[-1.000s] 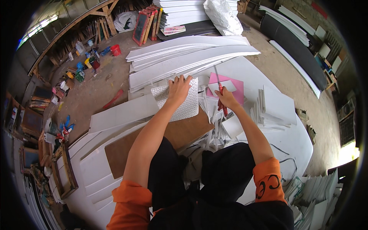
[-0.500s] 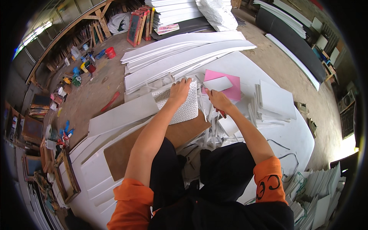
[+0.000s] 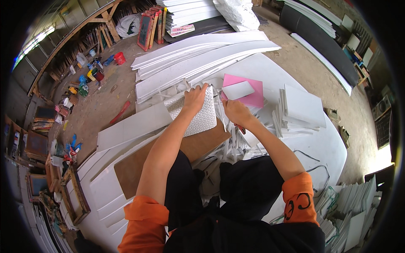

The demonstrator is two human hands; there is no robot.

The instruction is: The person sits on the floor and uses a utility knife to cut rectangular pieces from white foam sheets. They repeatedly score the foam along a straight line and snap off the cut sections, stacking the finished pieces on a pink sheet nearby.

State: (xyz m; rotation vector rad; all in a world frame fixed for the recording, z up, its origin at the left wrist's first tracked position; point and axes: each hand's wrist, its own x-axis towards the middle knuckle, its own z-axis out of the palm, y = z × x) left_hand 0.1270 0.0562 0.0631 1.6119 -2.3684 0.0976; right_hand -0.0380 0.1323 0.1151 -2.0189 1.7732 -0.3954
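My left hand (image 3: 195,99) is closed on the far part of a silvery, textured sheet (image 3: 201,119), its fingers bent over the far right corner. To the right of that sheet, my right hand (image 3: 237,112) is wrapped round a knife with a red handle (image 3: 240,128). Its front end points away toward the sheet's far right corner, where the blade is hard to make out. Beneath the silvery sheet lies a brown board (image 3: 139,168). Thin white offcut strips (image 3: 228,145) are heaped between my hands and my knees.
Beyond my right hand, a white piece (image 3: 238,90) lies on a pink sheet (image 3: 258,98). Stacked white panels (image 3: 301,107) stand to the right. Long white boards (image 3: 202,63) cross the far side. A red bucket (image 3: 120,58) and wooden frames (image 3: 76,198) are on the left.
My right hand has come slightly nearer to me along the right edge of the silvery sheet. My left hand stays on the sheet. The whole view has shifted a little.
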